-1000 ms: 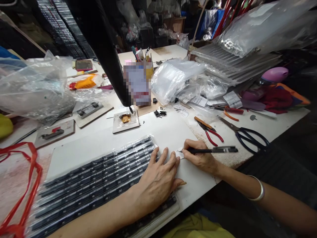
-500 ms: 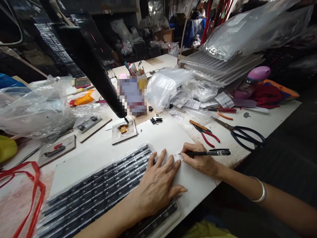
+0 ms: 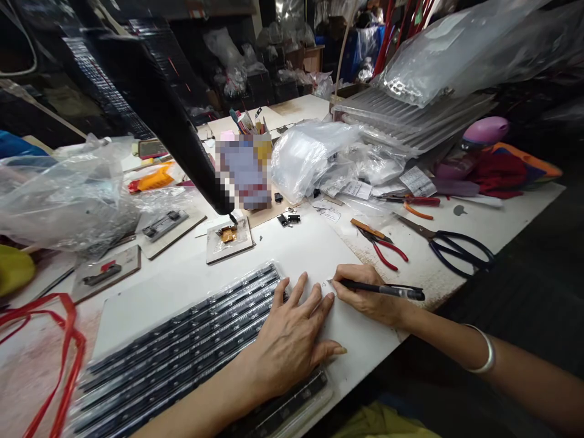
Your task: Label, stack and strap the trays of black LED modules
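Observation:
My right hand (image 3: 365,293) is closed around a black pen (image 3: 387,289), its tip down on a small white slip of paper (image 3: 327,289) that bears a few dark marks. Spread over the slip's near left side, my left hand (image 3: 296,328) lies with fingers apart, partly hiding it. Under and beside that hand is a clear plastic tray (image 3: 182,347) with long rows of black parts. Red-and-orange-handled pliers (image 3: 378,243) lie just beyond my right hand. Scissors (image 3: 449,246) with dark handles rest farther right.
Clear plastic bags (image 3: 314,158) and ribbed trays (image 3: 410,121) are piled at the back. A black lamp-like arm (image 3: 182,140) reaches down over a small board (image 3: 230,240). Small black parts (image 3: 288,219) lie mid-table. Red strap (image 3: 68,340) hangs at left.
The pen has tilted slightly, its rear end lower, and the marks on the slip look a little different. My left hand stays in place. The view has shifted slightly.

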Available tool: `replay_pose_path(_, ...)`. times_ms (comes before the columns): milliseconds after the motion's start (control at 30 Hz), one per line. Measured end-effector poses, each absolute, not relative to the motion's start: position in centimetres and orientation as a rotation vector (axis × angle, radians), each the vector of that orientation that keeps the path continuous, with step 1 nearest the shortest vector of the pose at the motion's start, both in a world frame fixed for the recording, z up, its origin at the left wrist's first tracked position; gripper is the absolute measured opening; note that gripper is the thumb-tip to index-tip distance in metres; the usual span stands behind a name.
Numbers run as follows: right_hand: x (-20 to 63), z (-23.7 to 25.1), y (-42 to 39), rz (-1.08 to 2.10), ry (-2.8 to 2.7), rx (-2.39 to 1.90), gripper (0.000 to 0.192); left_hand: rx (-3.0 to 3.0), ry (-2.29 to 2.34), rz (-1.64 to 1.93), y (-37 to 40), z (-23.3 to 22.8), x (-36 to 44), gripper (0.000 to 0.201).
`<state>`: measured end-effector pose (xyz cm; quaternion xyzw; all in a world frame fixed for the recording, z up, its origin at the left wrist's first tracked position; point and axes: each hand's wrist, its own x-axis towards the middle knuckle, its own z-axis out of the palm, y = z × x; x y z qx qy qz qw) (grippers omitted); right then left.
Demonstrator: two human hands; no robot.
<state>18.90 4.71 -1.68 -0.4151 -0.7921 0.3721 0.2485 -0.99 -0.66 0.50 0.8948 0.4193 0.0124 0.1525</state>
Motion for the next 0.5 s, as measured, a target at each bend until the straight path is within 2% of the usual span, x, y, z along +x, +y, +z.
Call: replay_pose_path(500, 18.99, -1.8, 4.7, 1.01, -2.158, -1.104, 0.019, 2.564, 1.202, 0.044, -0.7, 0.48, -1.01, 0.067)
